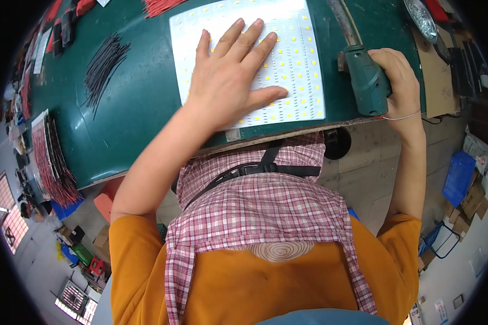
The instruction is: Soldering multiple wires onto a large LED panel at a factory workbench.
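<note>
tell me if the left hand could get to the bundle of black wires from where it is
Probably yes. The left hand lies flat on the white LED board, holding nothing, and the black wires sit to its left on bare green table with nothing between.

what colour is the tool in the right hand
Dark green: the tool gripped by the right hand, shown best in the head view.

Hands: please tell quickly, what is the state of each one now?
Left hand: open, fingers spread, pressing flat on the white LED board.
Right hand: closed around the green power tool.
</note>
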Motion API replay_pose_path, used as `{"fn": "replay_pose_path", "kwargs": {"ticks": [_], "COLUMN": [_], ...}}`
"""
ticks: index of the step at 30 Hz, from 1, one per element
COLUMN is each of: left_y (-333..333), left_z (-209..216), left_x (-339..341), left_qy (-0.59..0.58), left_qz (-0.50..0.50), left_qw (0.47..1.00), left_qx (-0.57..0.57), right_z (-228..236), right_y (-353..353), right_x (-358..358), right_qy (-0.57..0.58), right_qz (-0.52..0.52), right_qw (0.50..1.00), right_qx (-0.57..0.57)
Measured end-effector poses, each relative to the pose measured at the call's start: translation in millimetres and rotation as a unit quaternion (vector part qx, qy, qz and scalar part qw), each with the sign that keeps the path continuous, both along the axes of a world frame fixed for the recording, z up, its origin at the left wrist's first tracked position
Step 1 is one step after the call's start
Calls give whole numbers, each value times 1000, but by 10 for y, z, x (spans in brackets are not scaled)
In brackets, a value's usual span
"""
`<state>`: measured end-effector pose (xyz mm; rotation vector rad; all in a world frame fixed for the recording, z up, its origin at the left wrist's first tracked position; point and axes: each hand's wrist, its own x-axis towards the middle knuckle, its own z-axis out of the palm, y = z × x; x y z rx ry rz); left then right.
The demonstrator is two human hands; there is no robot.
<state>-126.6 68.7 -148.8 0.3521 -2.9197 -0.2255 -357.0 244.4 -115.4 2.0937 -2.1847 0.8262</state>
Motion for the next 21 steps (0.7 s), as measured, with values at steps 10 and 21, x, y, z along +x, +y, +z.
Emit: {"fn": "replay_pose_path", "kwargs": {"ticks": [10, 21], "left_y": [317, 274], "left_z": [-77, -51], "left_x": [-97, -71], "left_qy": [46, 40], "left_qz": [108, 131], "left_qw": [993, 990], "left_qx": [1, 25], "right_z": [-38, 34], "right_y": [-152, -240], "right_x": [29, 41], "right_qy": [13, 2], "right_qz": [47, 45], "right_qw": [998, 998], "right_qx": [33, 41]}}
